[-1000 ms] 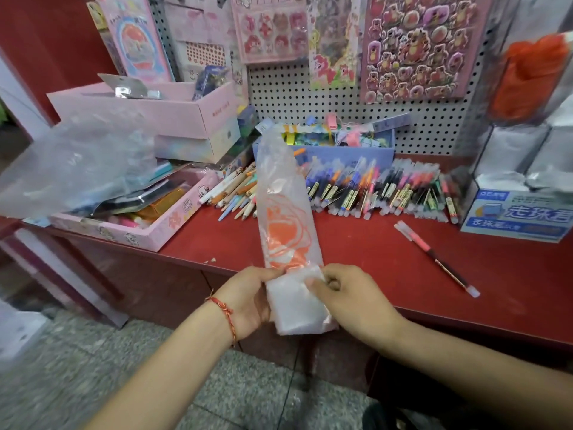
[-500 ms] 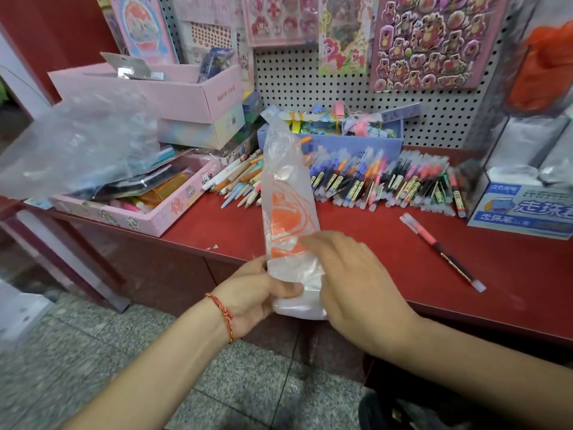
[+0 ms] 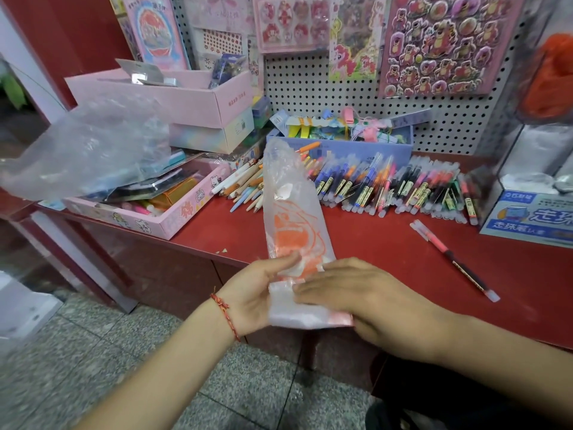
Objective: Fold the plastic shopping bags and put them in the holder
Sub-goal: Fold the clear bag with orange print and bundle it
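- Left hand [image 3: 254, 301] pinches the bag [image 3: 293, 218] at its folded lower end, thumb on top.
- Right hand [image 3: 375, 302]: fingers [image 3: 310, 287] lie across the fold, seemingly straight.

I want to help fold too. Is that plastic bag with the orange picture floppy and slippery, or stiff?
Probably floppy: the plastic bag is thin, crinkled and see-through, and its far end drapes over the pens. Likely very light. It may spring open, since the left hand pinches the fold and the right hand presses it flat.
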Demonstrator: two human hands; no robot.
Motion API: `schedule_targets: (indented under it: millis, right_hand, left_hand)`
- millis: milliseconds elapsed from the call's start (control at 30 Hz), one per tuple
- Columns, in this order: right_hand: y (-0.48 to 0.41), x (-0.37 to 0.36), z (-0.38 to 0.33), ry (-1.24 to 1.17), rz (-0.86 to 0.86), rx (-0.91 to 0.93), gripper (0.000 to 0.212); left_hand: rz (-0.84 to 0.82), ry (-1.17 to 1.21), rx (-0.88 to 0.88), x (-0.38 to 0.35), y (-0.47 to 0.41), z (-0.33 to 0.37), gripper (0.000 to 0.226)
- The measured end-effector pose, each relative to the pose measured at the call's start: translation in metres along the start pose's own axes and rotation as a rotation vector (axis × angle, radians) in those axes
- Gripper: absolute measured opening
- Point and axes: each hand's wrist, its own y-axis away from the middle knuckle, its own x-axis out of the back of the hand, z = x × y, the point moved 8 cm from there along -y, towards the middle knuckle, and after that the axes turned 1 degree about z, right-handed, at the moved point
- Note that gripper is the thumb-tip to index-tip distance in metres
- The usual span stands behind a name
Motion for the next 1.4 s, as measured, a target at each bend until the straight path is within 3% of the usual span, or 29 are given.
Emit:
schedule_targets:
  millis: [33,100,133,200,233,333,367,467,500,567,633,700,800,900,1033,1167,1300,1400]
  right_hand:
    - [0.000,0.003,0.005,-0.129,0.036,-0.101,0.022]
    - [0.002,0.006,0.021,-0.425,0.109,-0.323,0.014]
    - [0.003,0.008,0.028,-0.530,0.161,-0.407,0.019]
    - [0.003,0.013,0.042,-0.602,0.233,-0.502,0.026]
    - [0.002,0.014,0.049,-0.617,0.235,-0.541,0.026]
    - [0.000,0.011,0.061,-0.683,0.175,-0.624,0.027]
    - [-0.001,0.011,0.062,-0.682,0.159,-0.631,0.028]
    - [-0.002,0.015,0.063,-0.604,0.143,-0.647,0.030]
    - [-0.001,0.017,0.063,-0.563,0.137,-0.653,0.027]
    - [0.000,0.017,0.060,-0.475,0.101,-0.661,0.025]
    - [0.001,0.017,0.056,-0.415,0.087,-0.640,0.027]
    - [0.002,0.018,0.055,-0.418,0.145,-0.629,0.033]
    - [0.009,0.024,0.065,-0.474,0.321,-0.730,0.035]
    - [0.015,0.042,0.065,-0.263,0.469,-0.785,0.037]
    - [0.009,0.041,0.047,0.000,0.382,-0.752,0.031]
    - [0.004,0.037,0.026,0.113,0.391,-0.577,0.057]
    - [0.008,0.056,0.036,0.016,0.429,-0.542,0.035]
    - [0.009,0.060,0.021,0.090,0.199,-0.291,0.067]
  left_hand:
    - [-0.021,0.071,-0.003,-0.001,-0.003,0.001,0.028]
    - [-0.091,0.189,-0.033,-0.009,-0.004,0.002,0.059]
    - [-0.108,0.182,-0.056,-0.010,-0.006,0.003,0.059]
    - [-0.103,0.094,-0.087,-0.013,-0.006,0.002,0.034]
    - [-0.062,0.029,-0.120,-0.012,-0.006,0.002,0.032]
    - [-0.078,0.067,-0.218,-0.019,-0.002,0.006,0.048]
    - [-0.119,0.084,-0.228,-0.024,0.001,0.003,0.053]
    - [-0.065,0.045,-0.348,-0.021,0.002,0.009,0.036]
    - [-0.105,0.017,-0.363,-0.029,0.001,0.013,0.044]
    - [-0.029,-0.094,-0.375,-0.033,0.003,0.017,0.073]
    - [0.106,-0.264,-0.431,-0.025,0.007,0.023,0.059]
    - [0.020,-0.274,-0.439,-0.031,0.002,0.014,0.022]
    - [-0.020,-0.209,-0.491,-0.026,0.008,0.010,0.025]
    - [0.011,-0.189,-0.515,-0.031,0.006,0.012,0.030]
    - [0.021,-0.144,-0.533,-0.036,0.009,0.003,0.036]
    - [-0.036,-0.087,-0.465,-0.040,0.012,-0.001,0.031]
    - [-0.024,-0.109,-0.426,-0.032,0.011,0.011,0.032]
    - [-0.002,-0.166,-0.362,-0.024,0.009,0.012,0.029]
